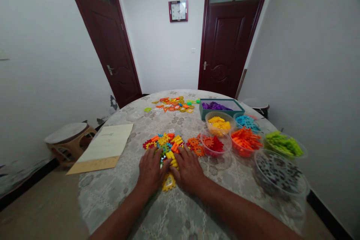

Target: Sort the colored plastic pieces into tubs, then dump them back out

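Observation:
Both my hands rest on a pile of mixed plastic building pieces (164,140) in red, yellow, orange, blue and green. My left hand (152,167) lies flat over the pile's near left side, fingers spread forward. On the near right side lies my right hand (189,168), its fingers also stretched out over the pieces. The thumbs almost meet in the middle, by some yellow pieces (171,157). A yellow square piece (168,182) lies just below the thumbs. Orange gear-shaped pieces (195,146) sit right of the pile. Some pieces are hidden beneath my palms.
Clear bowls on the right hold yellow (219,123), blue (247,122), red (216,144), orange (246,140), green (284,144) and grey pieces (278,170). A teal box (236,111) holds purple pieces. Another pile (176,104) lies at the back; papers (108,142) lie left.

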`<state>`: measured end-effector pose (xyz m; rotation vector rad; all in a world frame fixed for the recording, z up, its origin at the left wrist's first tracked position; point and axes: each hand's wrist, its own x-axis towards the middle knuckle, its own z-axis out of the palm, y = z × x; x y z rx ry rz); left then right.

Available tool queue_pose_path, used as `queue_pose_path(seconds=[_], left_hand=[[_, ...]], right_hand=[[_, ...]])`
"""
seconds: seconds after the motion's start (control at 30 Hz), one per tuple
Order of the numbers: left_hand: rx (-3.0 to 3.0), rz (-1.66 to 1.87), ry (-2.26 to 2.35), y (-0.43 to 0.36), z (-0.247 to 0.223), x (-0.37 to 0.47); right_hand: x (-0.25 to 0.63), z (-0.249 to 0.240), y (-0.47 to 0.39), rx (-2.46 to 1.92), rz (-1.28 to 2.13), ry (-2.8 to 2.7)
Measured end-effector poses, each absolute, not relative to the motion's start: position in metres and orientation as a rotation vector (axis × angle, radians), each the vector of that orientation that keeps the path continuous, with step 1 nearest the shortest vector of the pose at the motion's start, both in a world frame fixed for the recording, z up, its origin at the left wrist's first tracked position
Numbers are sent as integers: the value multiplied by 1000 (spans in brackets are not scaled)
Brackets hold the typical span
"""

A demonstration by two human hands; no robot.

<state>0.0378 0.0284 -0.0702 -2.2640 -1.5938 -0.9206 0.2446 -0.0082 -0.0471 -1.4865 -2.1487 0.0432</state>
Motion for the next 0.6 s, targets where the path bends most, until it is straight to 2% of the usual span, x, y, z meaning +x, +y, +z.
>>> queue_pose_path(seconds=[0.23,0.37,0.5,0.6], left_hand=[[-2234,-993,-1601,37,-57,50],[-2443,-942,-1458,17,-44,40],[-2626,-715,-1396,-10,-38,30],[-2627,-660,-1491,-17,-41,33]], right_hand=[[248,-57,1,-1342,-111,-2024],[267,-51,-6,-1244,-152,-2002],[281,-28,-10,-1302,-50,-2097],[285,-6,-12,-1542,99,-2193]])
